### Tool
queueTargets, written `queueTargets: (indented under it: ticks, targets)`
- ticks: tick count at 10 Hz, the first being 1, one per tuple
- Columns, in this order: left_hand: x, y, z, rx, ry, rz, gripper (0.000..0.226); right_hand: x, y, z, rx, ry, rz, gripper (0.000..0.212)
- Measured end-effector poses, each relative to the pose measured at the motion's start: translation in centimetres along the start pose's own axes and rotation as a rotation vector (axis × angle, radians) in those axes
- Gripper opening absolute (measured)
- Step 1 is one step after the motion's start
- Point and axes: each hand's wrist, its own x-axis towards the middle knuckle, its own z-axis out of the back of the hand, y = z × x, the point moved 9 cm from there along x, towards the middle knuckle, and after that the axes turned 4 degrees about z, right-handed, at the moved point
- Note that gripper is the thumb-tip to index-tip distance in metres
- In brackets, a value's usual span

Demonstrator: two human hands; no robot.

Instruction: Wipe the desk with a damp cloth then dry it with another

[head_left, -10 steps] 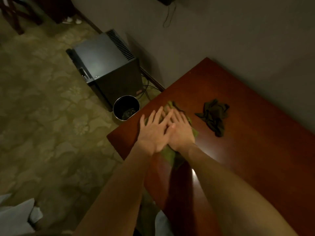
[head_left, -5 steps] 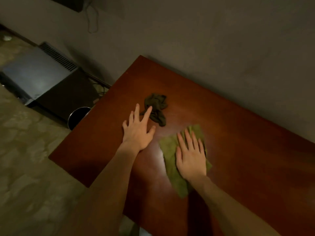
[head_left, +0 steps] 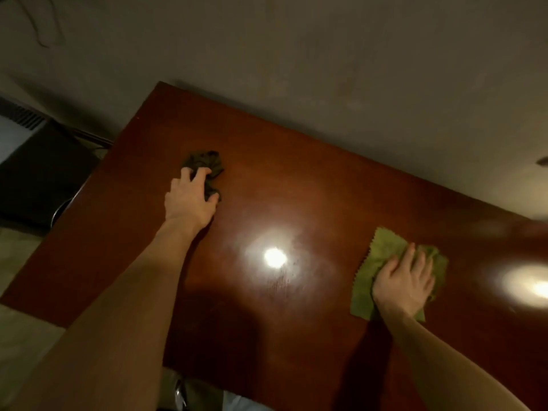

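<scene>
A reddish-brown wooden desk (head_left: 296,185) fills the middle of the view, its far edge against a grey wall. A dark crumpled cloth (head_left: 212,163) lies near the desk's left end; my left hand (head_left: 189,197) grips it, fingers curled into its folds. A light green cloth (head_left: 376,262) lies flat on the right part of the desk. My right hand (head_left: 406,277) presses palm-down on it with fingers spread. Two bright light reflections shine on the desk surface.
A dark box-shaped appliance (head_left: 38,173) stands on the floor to the left of the desk, with the rim of a round bin (head_left: 60,210) beside it. Patterned carpet (head_left: 23,330) shows at lower left. A cable (head_left: 38,22) hangs on the wall at top left.
My right hand has slid the green cloth from the desk's left end to the right. My left hand left the green cloth, reached forward and closed on the dark cloth.
</scene>
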Motion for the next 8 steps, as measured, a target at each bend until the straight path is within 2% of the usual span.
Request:
queueTargets:
  ticks: [1,2,3,4,6,7,8]
  targets:
    - [-0.2,-0.8,0.5,-0.074,-0.057,-0.01,0.041,-0.9,-0.8,-1.0,0.01,0.021,-0.096,0.07]
    - [0.2,-1.6,0.9,-0.093,-0.077,-0.063,0.031,-1.6,6.9,-2.9,-0.033,0.037,0.045,0.069]
    - [0.7,-1.8,1.4,-0.097,-0.121,-0.124,0.029,-5.4,18.0,-4.8,0.004,0.003,0.34,0.064]
    - [0.6,-1.8,1.9,-0.061,-0.156,-0.171,0.032,-10.1,27.0,-6.1,0.093,0.046,0.417,0.067]
    - [1.3,-1.1,0.9,0.026,-0.098,-0.262,0.048,-11.1,36.9,-7.3,0.246,0.185,0.317,0.07]
    - [2.9,-0.5,1.1,-0.036,-0.043,-0.22,0.048,-10.2,39.9,-7.3,0.428,0.33,0.335,0.065]
    - [3.8,-0.9,1.8,0.057,0.022,-0.224,0.06,-8.2,39.1,-5.8,0.51,0.375,0.366,0.075]
